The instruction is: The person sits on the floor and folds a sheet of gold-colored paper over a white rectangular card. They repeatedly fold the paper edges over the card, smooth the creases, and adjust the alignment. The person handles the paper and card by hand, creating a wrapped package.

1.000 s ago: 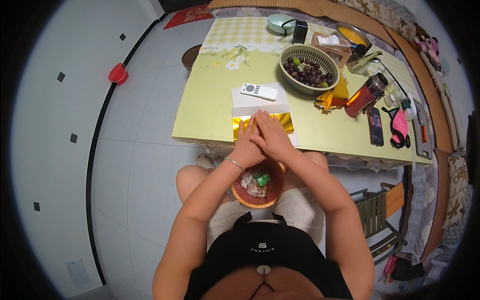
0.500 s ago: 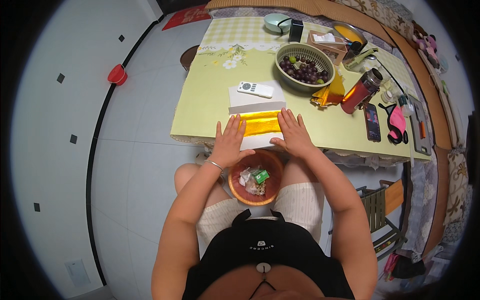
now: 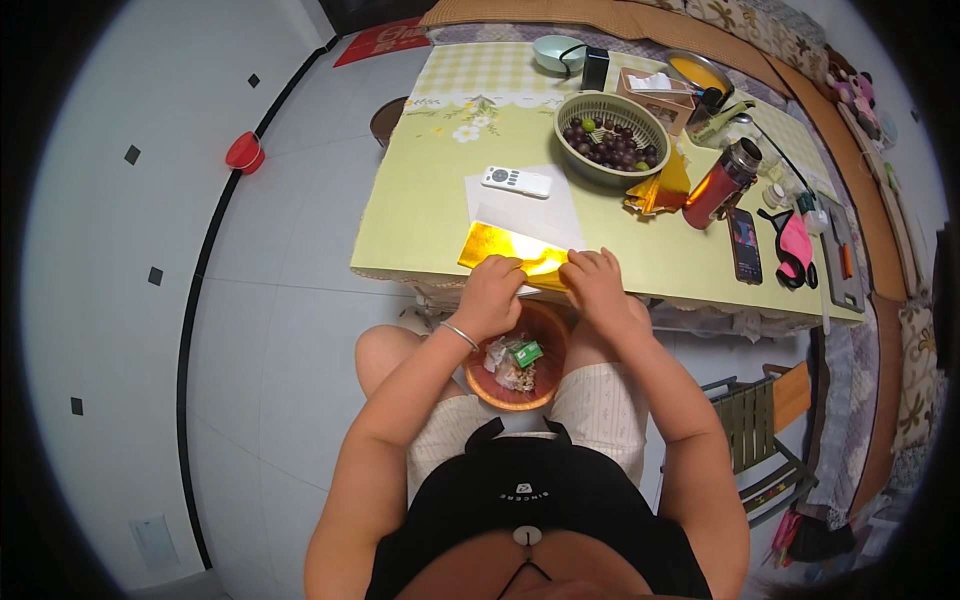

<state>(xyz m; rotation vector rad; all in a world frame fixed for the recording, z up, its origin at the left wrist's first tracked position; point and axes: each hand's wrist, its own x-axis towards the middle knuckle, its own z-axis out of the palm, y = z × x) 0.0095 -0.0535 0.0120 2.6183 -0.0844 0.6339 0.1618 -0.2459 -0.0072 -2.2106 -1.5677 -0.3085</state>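
Note:
At the near edge of the table, a sheet of shiny gold foil paper [image 3: 492, 243] lies at a slant over white paper [image 3: 556, 208]. My left hand [image 3: 490, 298] has its fingers curled on the foil's near edge, close to its middle. Closed on the right end is my right hand [image 3: 604, 290], thumb and fingers pinching the foil. Some of the near edge is hidden under my fingers. A white remote control [image 3: 517, 182] rests on the white paper, just beyond the foil.
A basket of grapes [image 3: 568, 160] stands past the remote, beside folded gold paper [image 3: 662, 188]. Rightward are a red thermos flask [image 3: 718, 185], a phone [image 3: 745, 245] and a pink-and-black item [image 3: 795, 247]. Below the table edge, a waste bin [image 3: 515, 404] holds litter between my knees.
Both hands went from lying flat on the foil to gripping its near edge, drawn slightly toward me. The gold sheet has turned aslant and its far side covers more of the white paper.

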